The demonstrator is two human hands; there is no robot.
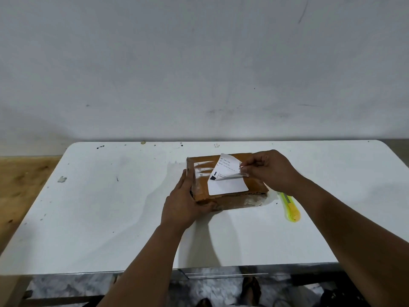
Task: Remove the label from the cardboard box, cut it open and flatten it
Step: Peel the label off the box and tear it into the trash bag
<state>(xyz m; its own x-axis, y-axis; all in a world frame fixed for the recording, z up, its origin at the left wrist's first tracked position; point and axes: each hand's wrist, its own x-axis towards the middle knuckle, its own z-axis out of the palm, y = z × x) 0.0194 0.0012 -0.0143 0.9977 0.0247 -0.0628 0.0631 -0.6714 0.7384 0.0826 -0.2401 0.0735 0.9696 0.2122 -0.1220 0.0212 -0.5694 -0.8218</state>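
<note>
Label (pixel 225 173) roughly half peeled, right hand (pixel 269 171) pinching its lifted corner; left hand (pixel 183 202) flat against the cardboard box (pixel 254 182) mid-table. Yellow utility knife (pixel 291 209) untouched, so cutting and flattening remain.

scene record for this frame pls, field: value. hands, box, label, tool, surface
left hand: left hand rests against the near-left corner of the brown cardboard box, bracing it
right hand: right hand pinches the lifted edge of the white paper shipping label
label: partly peeled; upper part curled up off the box top, lower part looks stuck down
box: closed, lying flat, not yet cut
tool: yellow-green utility knife lies on the table right of the box, untouched
surface: white table, scuffed and speckled
</note>
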